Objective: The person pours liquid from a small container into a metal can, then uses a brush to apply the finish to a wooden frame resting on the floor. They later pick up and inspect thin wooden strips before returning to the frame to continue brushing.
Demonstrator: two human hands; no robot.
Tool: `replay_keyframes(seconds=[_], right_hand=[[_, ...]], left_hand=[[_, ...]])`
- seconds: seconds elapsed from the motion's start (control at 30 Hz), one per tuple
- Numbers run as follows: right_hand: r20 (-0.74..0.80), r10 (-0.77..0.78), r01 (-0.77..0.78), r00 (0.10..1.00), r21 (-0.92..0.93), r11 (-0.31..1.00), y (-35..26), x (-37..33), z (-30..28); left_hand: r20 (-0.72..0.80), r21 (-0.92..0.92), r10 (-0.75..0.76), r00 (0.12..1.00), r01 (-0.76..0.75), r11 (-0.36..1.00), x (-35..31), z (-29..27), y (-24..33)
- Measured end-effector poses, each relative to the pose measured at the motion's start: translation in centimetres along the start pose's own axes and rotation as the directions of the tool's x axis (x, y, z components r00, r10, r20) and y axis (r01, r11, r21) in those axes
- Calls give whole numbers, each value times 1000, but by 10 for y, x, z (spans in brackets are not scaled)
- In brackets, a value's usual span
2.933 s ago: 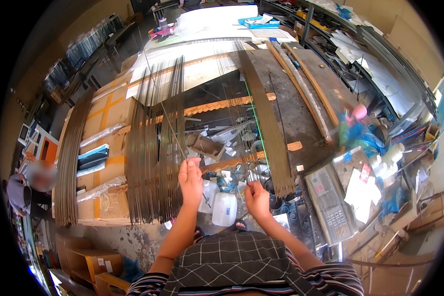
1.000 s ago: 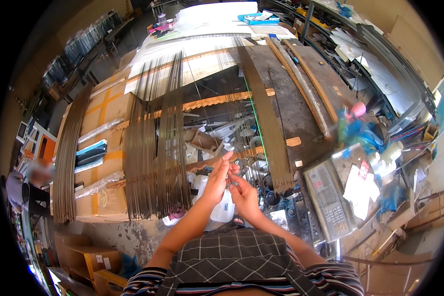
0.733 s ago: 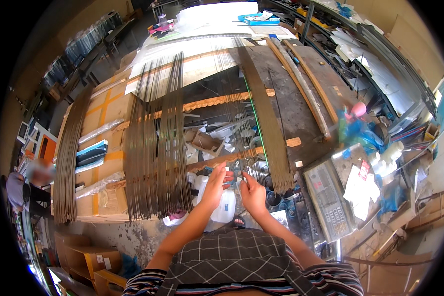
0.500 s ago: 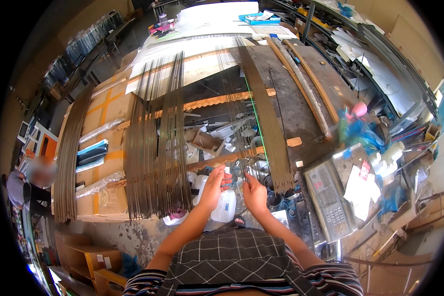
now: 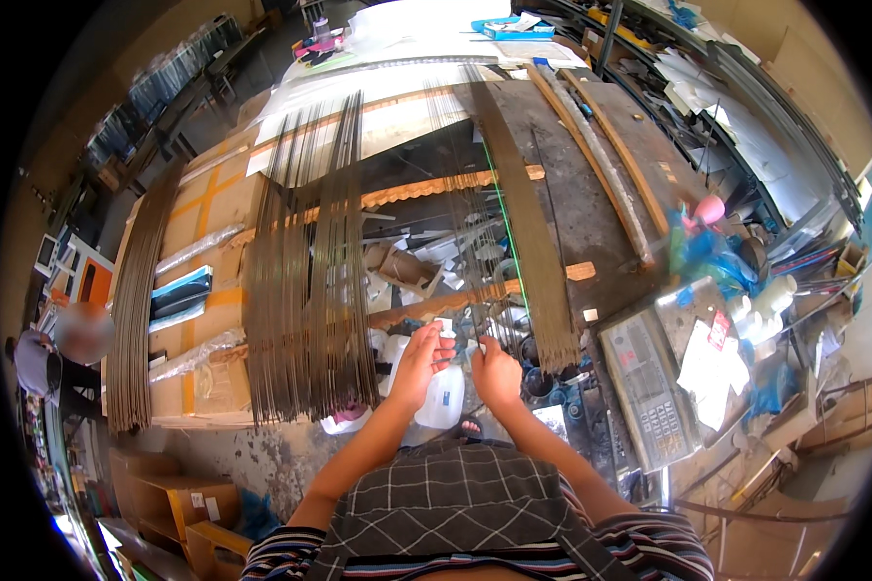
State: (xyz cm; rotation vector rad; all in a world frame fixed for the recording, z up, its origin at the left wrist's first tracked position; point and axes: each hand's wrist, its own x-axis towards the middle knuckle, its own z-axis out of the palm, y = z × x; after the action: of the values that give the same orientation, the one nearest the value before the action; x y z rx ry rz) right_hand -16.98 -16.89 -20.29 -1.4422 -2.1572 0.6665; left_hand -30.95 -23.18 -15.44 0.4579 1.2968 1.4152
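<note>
Since the earlier frame your hands have drawn slightly apart. Your left hand (image 5: 421, 360) pinches a small white rectangular piece (image 5: 445, 327); your right hand (image 5: 495, 373) closes narrowly around thin grey metal rods (image 5: 475, 281), above the white plastic bottle (image 5: 443, 397).

Left of me: bundles of thin metal rods (image 5: 310, 290) on the desk (image 5: 591, 194); calculator (image 5: 649, 387) at right edge; cardboard boxes (image 5: 179, 508) on the floor.

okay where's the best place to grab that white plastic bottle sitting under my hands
Probably round the white plastic bottle's body, reaching down from above on your near side: its wide lower part shows clear below your left hand, while the thin metal rods crowd the far end.
</note>
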Motion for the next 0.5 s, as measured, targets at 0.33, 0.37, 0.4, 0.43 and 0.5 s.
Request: replay_keyframes(seconds=[0.33, 0.37, 0.4, 0.43, 0.5], right_hand=[[102, 26, -16, 994, -99, 995, 4, 6, 10], [119, 24, -9, 993, -127, 992, 5, 7, 11], [132, 22, -3, 991, -142, 990, 4, 8, 10], [146, 19, 4, 989, -156, 988, 3, 10, 10], [174, 9, 25, 985, -193, 981, 2, 12, 8]], left_hand=[[-27, 24, -21, 999, 22, 999, -1, -4, -7], [-27, 25, -23, 999, 23, 999, -1, -5, -8], [-27, 25, -24, 999, 25, 999, -1, -5, -9], [-31, 33, -21, 999, 22, 999, -2, -6, -9], [-39, 48, -14, 999, 16, 999, -3, -5, -9]])
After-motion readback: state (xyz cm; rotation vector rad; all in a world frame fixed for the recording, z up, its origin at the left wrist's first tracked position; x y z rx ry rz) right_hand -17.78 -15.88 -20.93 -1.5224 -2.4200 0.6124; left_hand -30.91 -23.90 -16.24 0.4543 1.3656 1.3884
